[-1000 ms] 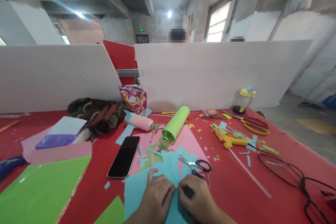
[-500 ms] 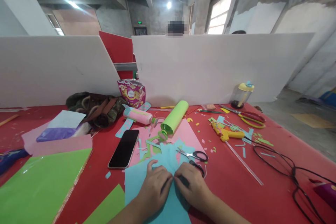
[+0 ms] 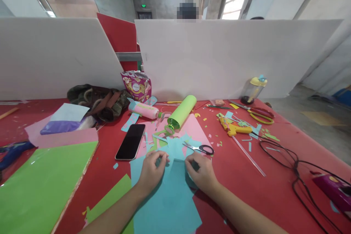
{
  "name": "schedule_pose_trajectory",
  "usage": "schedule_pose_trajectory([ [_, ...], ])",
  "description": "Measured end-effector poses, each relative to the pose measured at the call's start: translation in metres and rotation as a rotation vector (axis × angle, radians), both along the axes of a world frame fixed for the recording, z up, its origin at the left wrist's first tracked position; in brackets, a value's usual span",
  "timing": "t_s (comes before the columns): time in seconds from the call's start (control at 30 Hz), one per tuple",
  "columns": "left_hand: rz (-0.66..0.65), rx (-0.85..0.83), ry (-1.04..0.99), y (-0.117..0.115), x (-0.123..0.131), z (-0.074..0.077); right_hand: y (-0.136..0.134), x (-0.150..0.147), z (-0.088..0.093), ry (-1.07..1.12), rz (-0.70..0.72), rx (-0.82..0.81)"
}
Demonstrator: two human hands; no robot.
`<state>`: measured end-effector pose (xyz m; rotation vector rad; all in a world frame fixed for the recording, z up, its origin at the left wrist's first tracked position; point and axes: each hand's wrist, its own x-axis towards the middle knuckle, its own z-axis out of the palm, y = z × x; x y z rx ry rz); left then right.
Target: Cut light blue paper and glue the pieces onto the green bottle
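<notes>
A light blue paper sheet (image 3: 170, 204) lies in front of me, its upper part creased or folded between my hands. My left hand (image 3: 153, 170) is closed at the sheet's upper left, thumb and fingertips pinched together on the paper. My right hand (image 3: 202, 173) is closed too, its fingertips pinching the sheet's right edge near the crease. Small scissors (image 3: 199, 148) with black handles lie just beyond my right hand, on blue paper scraps (image 3: 175, 145). A green paper-wrapped bottle (image 3: 183, 112) lies beyond, partly on a pink sheet (image 3: 193, 128).
A phone (image 3: 131, 142) lies left of the hands, green sheets (image 3: 52, 182) farther left. On the right are a yellow glue gun (image 3: 236, 128) with a glue stick, black cable (image 3: 296, 166) and large scissors (image 3: 261, 115). A pink wrapped bottle (image 3: 144, 109) and white boards (image 3: 219, 58) stand behind.
My hands have moved apart and slightly away from me; before, their fingertips met over the blue paper. The view has tilted down a little.
</notes>
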<state>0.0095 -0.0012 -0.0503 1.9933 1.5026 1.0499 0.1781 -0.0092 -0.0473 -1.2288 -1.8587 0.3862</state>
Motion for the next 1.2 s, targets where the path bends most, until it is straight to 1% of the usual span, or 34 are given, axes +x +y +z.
schedule_pose_trajectory([
  [0.07,-0.032,-0.008,-0.006,0.0004,-0.0008,0.0005,0.0000,-0.0001,-0.0004,-0.005,0.016,-0.001],
  [0.2,-0.217,-0.026,0.051,-0.0030,0.0022,0.0004,-0.0011,-0.0009,-0.0003,-0.009,0.055,0.005],
  [0.27,-0.254,-0.041,0.065,-0.0042,0.0034,0.0000,-0.0014,-0.0015,0.0001,-0.007,0.067,0.000],
  [0.37,-0.233,-0.059,0.038,-0.0034,0.0029,-0.0005,-0.0011,-0.0021,0.0000,-0.002,0.062,-0.029],
  [0.63,-0.139,-0.118,-0.025,0.0007,-0.0017,0.0033,0.0012,0.0008,-0.0032,0.040,-0.025,-0.097],
  [0.73,-0.145,-0.134,-0.041,0.0005,-0.0013,0.0050,0.0005,0.0000,-0.0030,0.048,-0.007,-0.093],
  [0.9,-0.168,-0.171,-0.075,0.0012,-0.0007,0.0051,-0.0003,-0.0010,-0.0040,0.043,0.063,-0.094],
  [1.2,-0.176,-0.289,-0.204,-0.0006,-0.0015,0.0058,0.0007,0.0002,-0.0044,0.053,0.021,-0.114],
])
